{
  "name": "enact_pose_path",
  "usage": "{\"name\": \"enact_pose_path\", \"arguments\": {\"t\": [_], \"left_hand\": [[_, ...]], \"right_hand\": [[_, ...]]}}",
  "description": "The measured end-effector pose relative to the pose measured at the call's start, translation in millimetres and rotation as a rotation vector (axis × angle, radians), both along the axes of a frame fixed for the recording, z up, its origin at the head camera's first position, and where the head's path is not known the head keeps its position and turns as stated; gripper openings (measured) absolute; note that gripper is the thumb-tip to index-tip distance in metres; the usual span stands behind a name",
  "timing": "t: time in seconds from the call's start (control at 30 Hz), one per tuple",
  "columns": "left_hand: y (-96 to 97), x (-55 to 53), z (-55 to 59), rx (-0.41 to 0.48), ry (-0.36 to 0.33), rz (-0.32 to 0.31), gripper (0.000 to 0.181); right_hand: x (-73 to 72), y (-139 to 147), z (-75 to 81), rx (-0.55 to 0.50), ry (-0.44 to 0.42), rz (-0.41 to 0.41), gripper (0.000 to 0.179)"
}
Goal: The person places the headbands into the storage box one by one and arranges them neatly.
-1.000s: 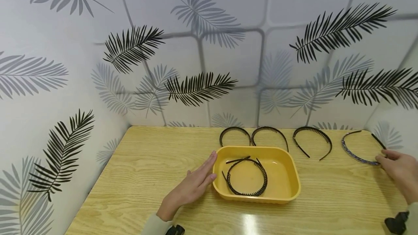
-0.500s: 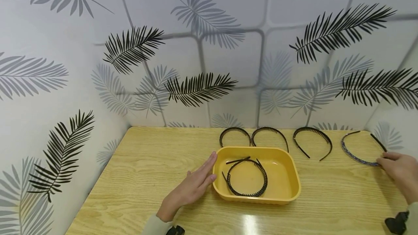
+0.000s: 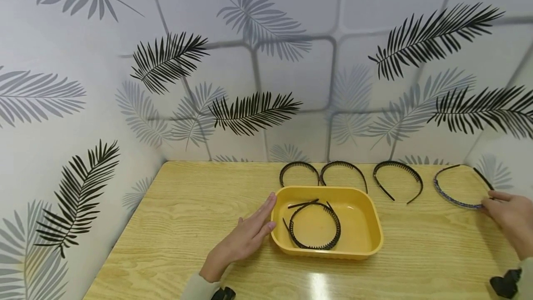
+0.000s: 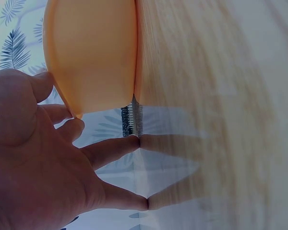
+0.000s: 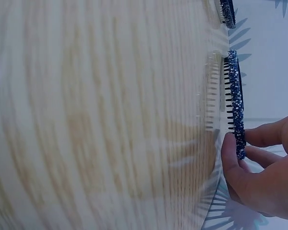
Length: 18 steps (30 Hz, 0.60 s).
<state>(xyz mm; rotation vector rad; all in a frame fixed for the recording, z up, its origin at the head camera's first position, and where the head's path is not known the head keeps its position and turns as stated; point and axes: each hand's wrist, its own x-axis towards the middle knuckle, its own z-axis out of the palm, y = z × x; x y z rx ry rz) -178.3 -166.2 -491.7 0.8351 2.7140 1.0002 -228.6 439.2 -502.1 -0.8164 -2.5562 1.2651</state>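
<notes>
At the right of the head view, my right hand (image 3: 511, 216) pinches one side of a blue glittery headband (image 3: 454, 202) between thumb and fingers. The right wrist view shows this headband (image 5: 236, 96) edge-on, its comb teeth towards the tabletop. A yellow plastic basin (image 3: 369, 228) stands in the middle, with black toothed headbands (image 3: 337, 227) overlapping inside. My left hand (image 3: 245, 240), fingers extended, touches the basin's left rim. From the left wrist, thumb and some fingertips meet the basin (image 4: 91, 52), while two other fingers reach down to the tabletop.
Three more black headbands lie along the back of the wooden table (image 3: 179, 226): a left one (image 3: 299, 164), a middle one (image 3: 342, 163) and a right one (image 3: 418, 177). The basin partly hides the first two. A leaf-patterned wall (image 3: 291, 78) rises directly behind.
The blue glittery headband has shifted slightly towards the wall in my right hand's grip. My left hand and the basin have stayed put.
</notes>
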Motion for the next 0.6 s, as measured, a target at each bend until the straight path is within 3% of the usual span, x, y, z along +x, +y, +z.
{"name": "enact_pose_path", "arguments": {"t": [0.27,0.6], "left_hand": [[0.2,0.7,1.0,-0.004,0.003,0.002,0.062],[-0.3,0.3,0.8,0.005,-0.011,0.004,0.063]], "right_hand": [[-2.7,1.1,2.8,-0.11,0.006,-0.02,0.054],[0.7,-5.1,9.2,0.017,-0.032,0.001,0.052]]}}
